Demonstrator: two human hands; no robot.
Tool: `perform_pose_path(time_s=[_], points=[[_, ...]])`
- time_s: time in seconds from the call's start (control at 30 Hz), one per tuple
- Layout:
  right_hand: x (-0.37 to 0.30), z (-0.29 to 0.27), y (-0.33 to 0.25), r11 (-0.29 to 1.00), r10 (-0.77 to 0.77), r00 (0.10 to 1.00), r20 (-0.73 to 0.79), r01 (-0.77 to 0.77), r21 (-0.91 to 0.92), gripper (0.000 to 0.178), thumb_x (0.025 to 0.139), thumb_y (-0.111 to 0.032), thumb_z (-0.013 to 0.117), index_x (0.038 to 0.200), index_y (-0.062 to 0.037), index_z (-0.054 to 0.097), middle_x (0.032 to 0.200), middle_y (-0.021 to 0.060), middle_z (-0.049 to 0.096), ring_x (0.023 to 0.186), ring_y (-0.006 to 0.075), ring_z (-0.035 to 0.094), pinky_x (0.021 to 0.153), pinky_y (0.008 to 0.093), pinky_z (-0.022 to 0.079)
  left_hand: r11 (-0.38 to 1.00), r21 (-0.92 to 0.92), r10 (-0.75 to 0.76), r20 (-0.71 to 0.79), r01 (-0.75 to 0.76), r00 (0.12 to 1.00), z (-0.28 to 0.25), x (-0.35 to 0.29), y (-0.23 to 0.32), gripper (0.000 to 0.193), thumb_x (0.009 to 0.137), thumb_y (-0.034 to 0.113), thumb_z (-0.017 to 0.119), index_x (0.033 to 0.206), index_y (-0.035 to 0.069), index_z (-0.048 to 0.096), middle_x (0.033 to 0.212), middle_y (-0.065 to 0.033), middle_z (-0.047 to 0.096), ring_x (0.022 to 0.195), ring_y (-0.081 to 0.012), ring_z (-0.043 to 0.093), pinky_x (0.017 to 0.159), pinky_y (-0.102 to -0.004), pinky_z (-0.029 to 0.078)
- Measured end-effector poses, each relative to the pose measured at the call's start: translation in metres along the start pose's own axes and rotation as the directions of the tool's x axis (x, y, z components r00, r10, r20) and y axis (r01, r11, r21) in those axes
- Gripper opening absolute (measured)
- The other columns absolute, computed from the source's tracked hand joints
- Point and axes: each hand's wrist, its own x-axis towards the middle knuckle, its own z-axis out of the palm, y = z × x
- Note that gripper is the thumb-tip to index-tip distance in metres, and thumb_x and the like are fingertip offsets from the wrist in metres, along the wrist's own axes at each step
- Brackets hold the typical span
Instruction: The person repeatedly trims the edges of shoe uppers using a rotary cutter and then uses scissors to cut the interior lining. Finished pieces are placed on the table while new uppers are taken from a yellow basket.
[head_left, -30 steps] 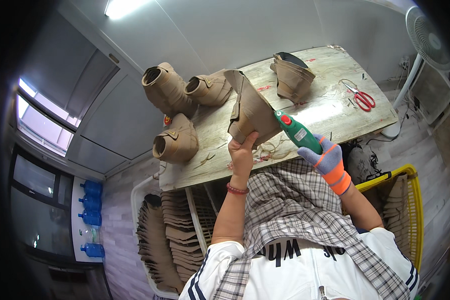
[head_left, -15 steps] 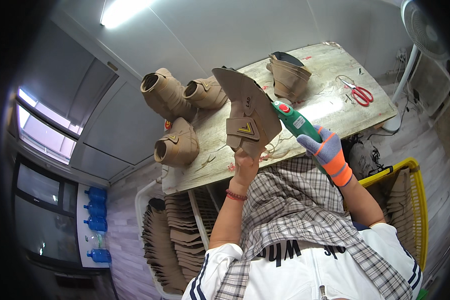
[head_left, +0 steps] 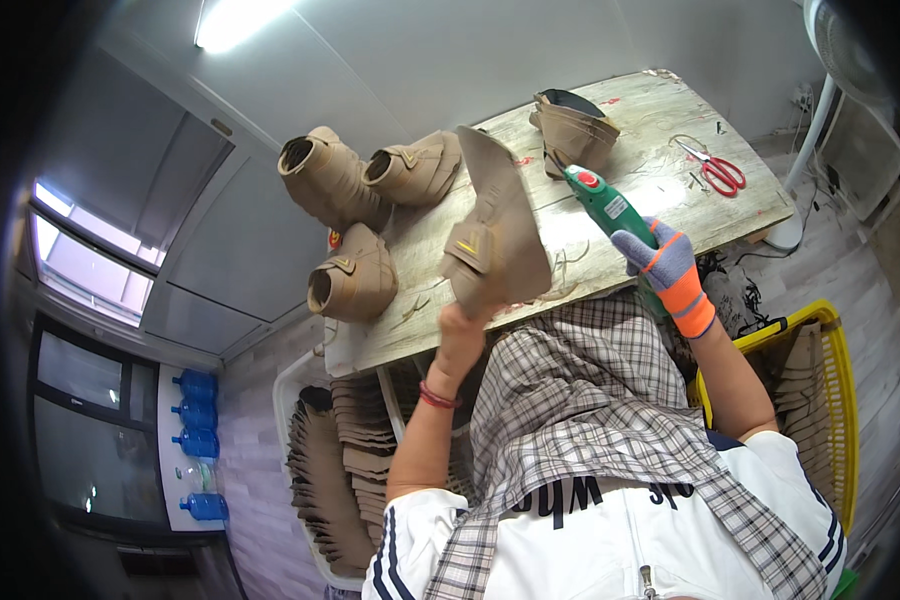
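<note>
Baskets flank the person's lap: a white basket (head_left: 282,405) left, a yellow basket (head_left: 838,375) right, both by the near edge of the table (head_left: 660,190). The bare left hand (head_left: 462,335) grips the lower end of a motion-blurred brown piece (head_left: 505,235), raised over that edge. The gloved right hand (head_left: 668,262) is closed round a green tool (head_left: 610,205), its tip apart from the piece. Open tabletop separates tool and red-handled scissors (head_left: 722,175). Rolled brown bundles (head_left: 358,280) crowd the left end; another brown bundle (head_left: 582,138) stands toward the far edge.

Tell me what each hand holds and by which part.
The left hand holds a brown fabric piece by its lower end; the gloved right hand grips a green tool around its rear half.
</note>
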Motion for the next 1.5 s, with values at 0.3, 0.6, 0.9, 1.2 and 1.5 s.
perform_pose_path(time_s=[0.3,0.6,0.9,1.2,1.5], points=[[-0.018,0.000,0.020,0.781,-0.417,0.902,0.113,0.419,-0.463,0.054,0.071,-0.038,0.082,0.110,-0.0040,0.066,0.080,0.0121,0.070,0.067,0.0203,0.069,0.062,0.0306,0.054,-0.235,-0.972,-0.554,0.148,0.017,0.820,-0.091,0.057,-0.009,0.028,0.097,0.015,0.048,0.113,-0.004,0.060,0.115,-0.0176,0.065,0.109,-0.0303,0.061,0.098,-0.0429,0.047],[-0.019,0.001,0.016,0.552,-0.590,0.756,0.283,0.634,-0.541,0.055,0.064,-0.040,0.083,0.107,-0.0084,0.068,0.075,0.0136,0.067,0.065,0.0306,0.065,0.058,0.0355,0.052,-0.598,-0.802,-0.413,0.307,-0.001,0.858,-0.094,0.038,-0.045,0.027,0.095,0.010,0.048,0.113,-0.006,0.059,0.118,-0.0209,0.062,0.112,-0.0328,0.059,0.101,-0.0464,0.045],[-0.018,0.005,0.016,0.525,-0.643,0.717,0.271,0.670,-0.525,0.055,0.062,-0.041,0.084,0.105,-0.0096,0.069,0.075,0.0123,0.067,0.064,0.0291,0.065,0.058,0.0345,0.052,-0.643,-0.765,-0.430,0.395,0.031,0.812,-0.075,0.047,-0.046,0.027,0.093,0.009,0.047,0.113,-0.007,0.059,0.117,-0.0218,0.063,0.111,-0.0340,0.058,0.102,-0.0468,0.044],[-0.019,0.019,0.011,0.694,-0.563,0.785,0.258,0.619,-0.367,0.055,0.063,-0.034,0.085,0.107,-0.0067,0.068,0.080,0.0145,0.069,0.068,0.0283,0.066,0.062,0.0323,0.053,-0.458,-0.888,-0.568,0.322,0.035,0.758,-0.051,0.062,-0.040,0.026,0.096,0.012,0.046,0.111,-0.005,0.059,0.114,-0.0202,0.064,0.108,-0.0328,0.060,0.100,-0.0483,0.045],[-0.018,0.035,0.038,0.907,-0.385,0.918,0.091,0.395,-0.146,0.050,0.069,-0.022,0.084,0.110,0.0001,0.065,0.087,0.0125,0.071,0.073,0.0137,0.067,0.067,0.0273,0.053,0.780,-0.591,-0.367,-0.161,0.208,0.916,-0.046,0.072,0.035,0.015,0.083,0.009,0.070,0.091,-0.002,0.062,0.086,-0.0098,0.066,0.079,-0.0176,0.062,0.072,-0.0301,0.049]])
